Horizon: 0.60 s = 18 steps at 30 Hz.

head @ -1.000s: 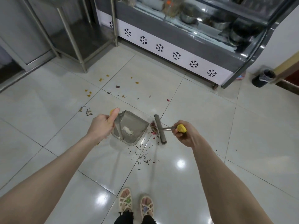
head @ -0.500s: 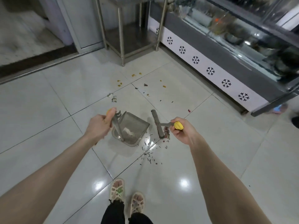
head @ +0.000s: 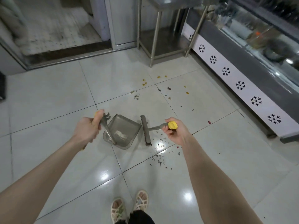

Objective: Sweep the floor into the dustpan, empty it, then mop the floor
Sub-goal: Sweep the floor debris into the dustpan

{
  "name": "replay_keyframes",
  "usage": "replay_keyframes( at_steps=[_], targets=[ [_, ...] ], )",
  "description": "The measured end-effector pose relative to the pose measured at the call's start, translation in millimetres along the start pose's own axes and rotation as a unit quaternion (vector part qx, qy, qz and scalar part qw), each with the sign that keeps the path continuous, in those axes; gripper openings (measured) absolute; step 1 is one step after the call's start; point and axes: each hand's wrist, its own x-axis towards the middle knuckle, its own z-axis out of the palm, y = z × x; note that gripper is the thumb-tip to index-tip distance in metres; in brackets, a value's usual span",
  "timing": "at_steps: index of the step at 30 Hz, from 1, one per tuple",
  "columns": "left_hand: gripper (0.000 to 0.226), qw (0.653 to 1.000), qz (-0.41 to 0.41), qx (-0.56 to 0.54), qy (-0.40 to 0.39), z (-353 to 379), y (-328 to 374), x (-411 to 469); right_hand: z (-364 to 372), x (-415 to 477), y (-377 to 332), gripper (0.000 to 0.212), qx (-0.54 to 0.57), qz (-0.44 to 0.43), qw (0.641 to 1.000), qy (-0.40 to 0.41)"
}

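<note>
Glossy floor [head: 48, 97]: left grip [head: 88, 129] wraps dustpan handle [head: 106, 128], right grip [head: 175, 132] wraps broom handle [head: 157, 126]; blurred pale clump [head: 120, 135] inside, perhaps lint.

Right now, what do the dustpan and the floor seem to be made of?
The dustpan: probably grey plastic, matte, slightly see-through near its rim. The floor: likely glazed ceramic tile, glossy; it shows bright light reflections and dark grout lines.

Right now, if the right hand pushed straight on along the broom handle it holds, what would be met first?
Probably the dustpan: the right hand aims the broom leftward, and its head stands just beside the pan's open edge. Height is unclear.
</note>
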Motion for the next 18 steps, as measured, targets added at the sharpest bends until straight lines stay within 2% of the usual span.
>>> replay_keyframes(
  at_steps=[5,14,18],
  targets=[
    [0.066,0.999,-0.018,-0.008,0.027,-34,-24,0,32,12,28,0.043,0.028,0.027,0.999,-0.021],
    [0.064,0.997,-0.048,-0.018,0.053,-79,-62,4,74,44,71,0.019,0.058,0.056,0.997,-0.007],
    [0.065,0.996,-0.060,-0.015,0.063,-88,-75,3,78,57,80,0.017,0.084,0.076,0.994,-0.013]
  ],
)
